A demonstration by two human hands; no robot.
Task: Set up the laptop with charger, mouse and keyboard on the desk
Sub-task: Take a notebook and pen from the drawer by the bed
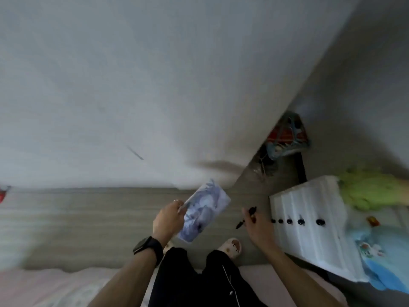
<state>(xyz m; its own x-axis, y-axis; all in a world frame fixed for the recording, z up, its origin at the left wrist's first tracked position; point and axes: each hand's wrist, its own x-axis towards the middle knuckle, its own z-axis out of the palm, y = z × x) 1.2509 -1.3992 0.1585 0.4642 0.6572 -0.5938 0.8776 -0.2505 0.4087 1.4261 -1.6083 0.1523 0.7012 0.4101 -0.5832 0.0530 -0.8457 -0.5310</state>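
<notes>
- Grip of the left hand [169,218]: the fingers and thumb are curled round one long edge of a flat rectangular pad with a pale lilac-and-blue print [205,211]. The hand holds it tilted above the floor, in front of the legs. The blur hides what the pad is.
- A thin ring [176,200] sits on one finger of that hand, and a black smartwatch [147,245] wraps the wrist.
- The right hand [257,227] has its grip closed loosely round a slim black pen [240,223], which lies at a slant, apart from the pad.
- Just beside the right hand stands a white drawer unit [305,240] with a row of round black knobs [300,222].
- A lime-green plush [371,191] lies beyond the unit.
- Black trousers [199,280] and a cream slipper [231,244] show over the grey wood-grain floor [88,218], which meets a white wall [132,85].
</notes>
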